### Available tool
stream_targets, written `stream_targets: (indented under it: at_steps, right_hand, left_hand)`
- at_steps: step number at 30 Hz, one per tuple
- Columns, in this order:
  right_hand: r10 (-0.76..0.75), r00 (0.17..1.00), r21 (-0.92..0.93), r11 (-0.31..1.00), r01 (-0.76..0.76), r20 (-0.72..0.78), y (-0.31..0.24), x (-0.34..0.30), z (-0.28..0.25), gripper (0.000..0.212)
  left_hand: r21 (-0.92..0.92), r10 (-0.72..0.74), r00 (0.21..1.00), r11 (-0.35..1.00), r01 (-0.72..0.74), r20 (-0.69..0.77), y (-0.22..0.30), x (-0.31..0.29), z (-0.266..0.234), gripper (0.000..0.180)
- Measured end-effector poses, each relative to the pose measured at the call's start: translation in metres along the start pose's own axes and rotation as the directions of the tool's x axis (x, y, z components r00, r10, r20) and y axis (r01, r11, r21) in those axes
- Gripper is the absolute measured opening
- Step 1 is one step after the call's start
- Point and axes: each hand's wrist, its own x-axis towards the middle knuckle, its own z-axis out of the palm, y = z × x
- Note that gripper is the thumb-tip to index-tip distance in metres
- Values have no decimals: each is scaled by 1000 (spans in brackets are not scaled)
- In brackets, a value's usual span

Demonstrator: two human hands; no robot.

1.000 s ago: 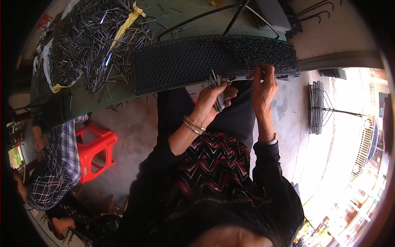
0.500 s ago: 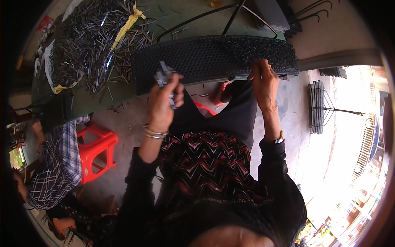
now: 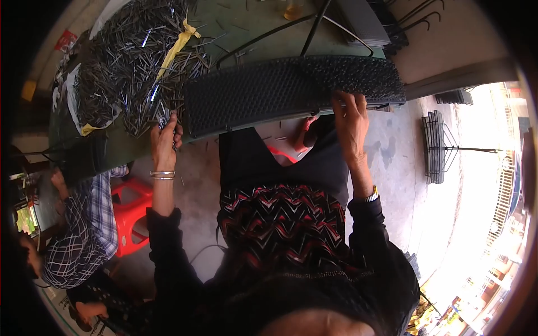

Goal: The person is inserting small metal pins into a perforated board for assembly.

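My left hand [image 3: 165, 143] is closed round several short metal rods [image 3: 164, 119], at the near edge of a big heap of the same dark rods [image 3: 137, 61]. Right of it lies a long black rack [image 3: 246, 89] full of small holes, with a bent black wire frame [image 3: 269, 35] behind it. Dark pieces stand densely in the rack's right part, while its left part shows open holes. My right hand [image 3: 351, 126] is over the rack's near right edge, fingers pinched together; whatever they hold is too small to make out.
The green table [image 3: 246, 25] bears the heap, a yellow strip [image 3: 178, 47] and a cup of amber liquid [image 3: 292, 10]. Grey panels [image 3: 356, 25] are stacked at the back right. A red stool [image 3: 131, 215] and another person [image 3: 84, 229] are at left. A similar rack [image 3: 432, 147] stands at right.
My left hand has moved left, from in front of the rack to the rod heap, still holding rods. My right hand has shifted slightly left and down along the rack.
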Motion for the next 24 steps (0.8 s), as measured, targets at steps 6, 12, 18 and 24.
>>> stream_targets:
  at_steps: [6, 12, 18, 24]
  right_hand:
    - [330, 708, 530, 486, -695, 625, -8, -34, -1, 43]
    - [227, 429, 480, -277, -832, 874, 19, -48, 34, 61]
    - [40, 481, 426, -532, -732, 876, 9, -56, 43, 64]
    - [204, 454, 482, -573, -663, 867, 15, -52, 49, 54]
  left_hand:
    - [-60, -108, 977, 991, 121, 187, 1, 9, 4, 24]
    - [388, 85, 982, 910, -145, 167, 15, -1, 11, 40]
    - [361, 117, 974, 915, -181, 192, 14, -2, 8, 35]
    - [279, 77, 975, 951, -134, 207, 17, 3, 28, 33]
